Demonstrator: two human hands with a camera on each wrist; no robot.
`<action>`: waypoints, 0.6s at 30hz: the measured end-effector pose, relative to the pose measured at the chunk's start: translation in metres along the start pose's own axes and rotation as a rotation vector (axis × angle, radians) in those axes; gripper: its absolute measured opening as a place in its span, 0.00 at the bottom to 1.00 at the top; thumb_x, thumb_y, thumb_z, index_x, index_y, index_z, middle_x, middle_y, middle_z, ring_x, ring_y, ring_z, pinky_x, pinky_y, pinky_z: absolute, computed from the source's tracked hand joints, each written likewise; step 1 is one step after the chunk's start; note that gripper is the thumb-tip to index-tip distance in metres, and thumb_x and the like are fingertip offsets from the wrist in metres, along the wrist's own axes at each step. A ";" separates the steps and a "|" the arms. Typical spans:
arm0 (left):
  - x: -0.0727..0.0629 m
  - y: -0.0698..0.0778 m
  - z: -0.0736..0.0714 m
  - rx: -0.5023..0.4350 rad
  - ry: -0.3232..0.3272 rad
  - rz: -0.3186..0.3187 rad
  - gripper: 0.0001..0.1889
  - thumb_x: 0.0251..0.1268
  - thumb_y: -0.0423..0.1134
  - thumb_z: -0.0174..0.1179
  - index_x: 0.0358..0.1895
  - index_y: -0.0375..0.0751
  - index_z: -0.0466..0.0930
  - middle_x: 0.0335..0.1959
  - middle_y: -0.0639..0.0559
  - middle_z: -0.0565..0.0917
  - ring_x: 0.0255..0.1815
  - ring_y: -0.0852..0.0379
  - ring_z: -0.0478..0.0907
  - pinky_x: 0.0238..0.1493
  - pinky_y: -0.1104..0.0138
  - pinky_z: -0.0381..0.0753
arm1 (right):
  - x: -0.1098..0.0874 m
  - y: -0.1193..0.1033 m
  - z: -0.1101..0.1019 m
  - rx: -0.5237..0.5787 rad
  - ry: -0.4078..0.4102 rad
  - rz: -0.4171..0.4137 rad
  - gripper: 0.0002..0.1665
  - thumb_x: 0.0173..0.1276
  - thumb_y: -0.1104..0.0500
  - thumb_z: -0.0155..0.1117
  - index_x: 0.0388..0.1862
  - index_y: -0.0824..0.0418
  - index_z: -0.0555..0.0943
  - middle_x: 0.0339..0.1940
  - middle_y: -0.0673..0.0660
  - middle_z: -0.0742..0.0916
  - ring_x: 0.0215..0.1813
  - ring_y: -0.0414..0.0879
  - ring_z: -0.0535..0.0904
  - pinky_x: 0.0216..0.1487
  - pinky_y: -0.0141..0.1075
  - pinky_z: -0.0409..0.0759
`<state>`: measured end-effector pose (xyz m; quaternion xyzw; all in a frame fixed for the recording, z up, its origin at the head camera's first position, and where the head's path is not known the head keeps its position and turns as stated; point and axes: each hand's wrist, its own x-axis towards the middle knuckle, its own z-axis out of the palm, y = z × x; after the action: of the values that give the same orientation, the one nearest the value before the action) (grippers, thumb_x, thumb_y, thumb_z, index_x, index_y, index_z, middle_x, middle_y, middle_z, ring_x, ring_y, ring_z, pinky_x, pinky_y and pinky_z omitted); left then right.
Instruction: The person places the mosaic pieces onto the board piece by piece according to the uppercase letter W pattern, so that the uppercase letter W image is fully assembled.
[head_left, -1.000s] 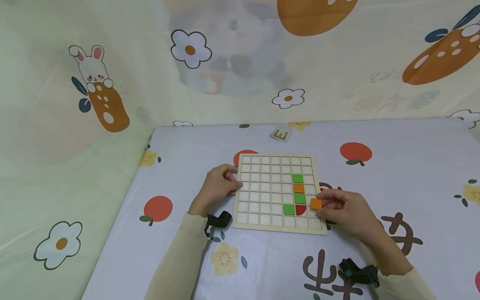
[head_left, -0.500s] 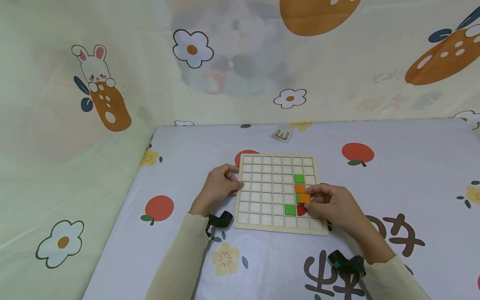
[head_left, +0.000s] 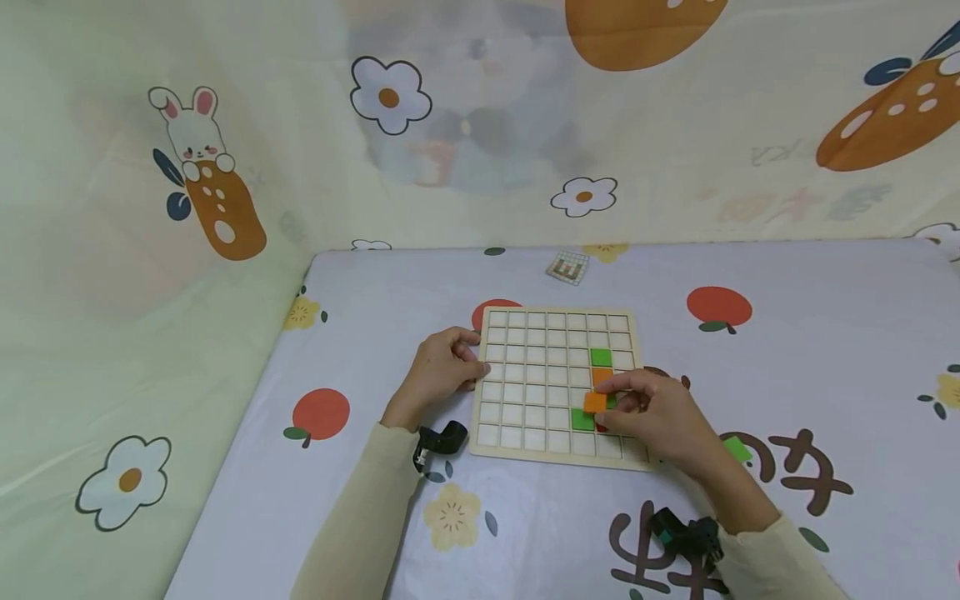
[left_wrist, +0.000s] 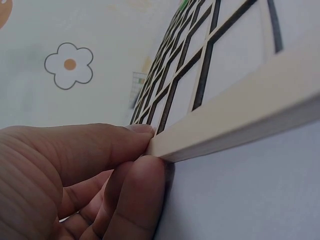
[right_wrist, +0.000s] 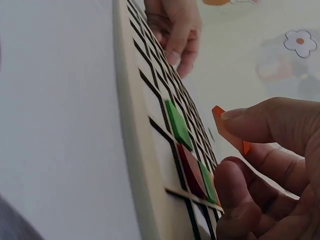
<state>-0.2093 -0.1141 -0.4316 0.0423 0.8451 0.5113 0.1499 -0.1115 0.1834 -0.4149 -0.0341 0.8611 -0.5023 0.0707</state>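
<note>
A wooden grid board (head_left: 540,457) lies on the cloth-covered table. My left hand (head_left: 438,367) pinches its left edge, thumb over the frame, as the left wrist view shows. Between thumb and fingertips my right hand (head_left: 663,417) holds a square orange tile (head_left: 596,403), raised over the lower right of the grid. In the grid sit a green tile (head_left: 601,357) with an orange one (head_left: 602,376) below it, and another green tile (head_left: 582,419) lower left. A red rounded piece (right_wrist: 191,170) and a further green tile beside it are partly covered by the right hand in the head view.
Behind the board lies a small card (head_left: 567,267) printed with a grid pattern. A loose green tile (head_left: 737,451) rests on the table to the right, near the right forearm. Black devices are strapped to both wrists. A printed fabric wall (head_left: 480,150) rises behind the table.
The right hand has carried the orange tile leftward from the board's right edge to over the coloured pieces. The loose green tile has come into sight. The left hand stays at the board's edge.
</note>
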 end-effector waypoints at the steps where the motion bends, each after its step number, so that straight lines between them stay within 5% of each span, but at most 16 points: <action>1: 0.000 0.000 0.000 -0.003 0.000 0.001 0.23 0.56 0.31 0.71 0.56 0.36 0.77 0.31 0.46 0.81 0.22 0.56 0.80 0.26 0.67 0.82 | 0.000 0.000 0.002 -0.001 -0.004 -0.012 0.18 0.56 0.63 0.77 0.46 0.63 0.85 0.34 0.56 0.84 0.32 0.49 0.79 0.29 0.32 0.77; 18: 0.000 0.000 0.000 -0.002 0.002 0.005 0.22 0.56 0.31 0.71 0.56 0.36 0.78 0.30 0.47 0.82 0.21 0.57 0.80 0.25 0.68 0.81 | 0.005 -0.012 0.025 -0.071 -0.043 0.018 0.16 0.54 0.62 0.77 0.43 0.58 0.87 0.31 0.52 0.84 0.30 0.48 0.75 0.27 0.31 0.74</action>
<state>-0.2097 -0.1142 -0.4314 0.0439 0.8447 0.5126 0.1475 -0.1123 0.1555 -0.4165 -0.0396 0.8770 -0.4699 0.0921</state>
